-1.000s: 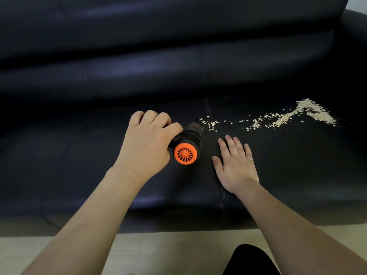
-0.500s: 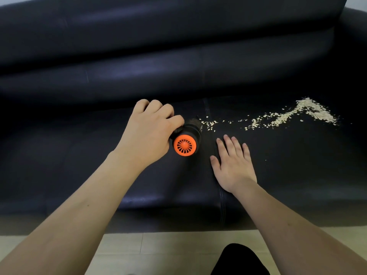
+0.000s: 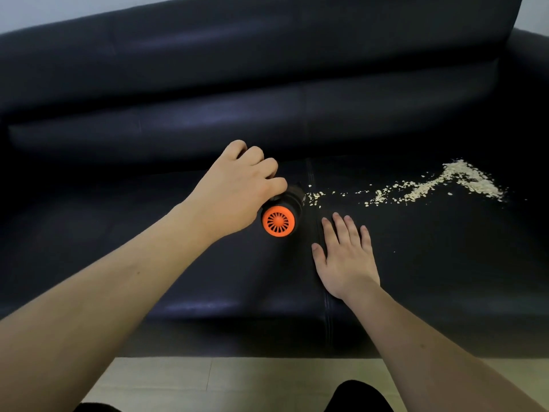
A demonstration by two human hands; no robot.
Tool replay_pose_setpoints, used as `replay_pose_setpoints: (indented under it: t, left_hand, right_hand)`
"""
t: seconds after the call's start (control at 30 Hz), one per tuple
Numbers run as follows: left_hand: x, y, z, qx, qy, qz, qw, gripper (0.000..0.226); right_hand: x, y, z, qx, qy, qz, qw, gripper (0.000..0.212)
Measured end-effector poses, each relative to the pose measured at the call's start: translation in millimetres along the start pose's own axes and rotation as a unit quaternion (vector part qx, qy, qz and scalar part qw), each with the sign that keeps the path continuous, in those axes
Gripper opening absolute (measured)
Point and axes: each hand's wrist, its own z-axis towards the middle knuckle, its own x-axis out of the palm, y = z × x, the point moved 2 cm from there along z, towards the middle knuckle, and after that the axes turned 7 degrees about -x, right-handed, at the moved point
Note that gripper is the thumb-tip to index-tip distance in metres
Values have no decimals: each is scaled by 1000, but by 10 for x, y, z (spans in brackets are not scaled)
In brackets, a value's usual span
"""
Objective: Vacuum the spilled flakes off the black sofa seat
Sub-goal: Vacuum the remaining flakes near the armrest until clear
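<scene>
Left hand point(image 3: 237, 191) wraps vacuum point(image 3: 280, 214) body mid-frame; small, light, rigid. Right hand point(image 3: 346, 257) spread flat on sofa seat point(image 3: 445, 263). Flakes point(image 3: 430, 185) loose, scatter easily.

The left hand point(image 3: 237, 191) covers most of the vacuum point(image 3: 282, 214), so only its orange rear cap and a bit of dark body show, and its nozzle, at the near-left end of the flakes point(image 3: 430, 185), is too dark to make out. The sofa point(image 3: 267, 99) runs off the left and right edges. Both forearms are cut by the bottom edge.
</scene>
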Motion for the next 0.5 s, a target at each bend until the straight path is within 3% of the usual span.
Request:
replay_pose_setpoints:
  t: [0.23, 0.5]
  left_hand:
    - [-67, 90, 95, 89, 1, 33, 995, 26]
    - [-51, 136, 154, 132, 9, 41, 990, 26]
  right_hand:
    - [4, -12, 13, -2, 8, -2, 1000, 66]
    - [3, 4, 18, 1, 27, -5, 1000, 66]
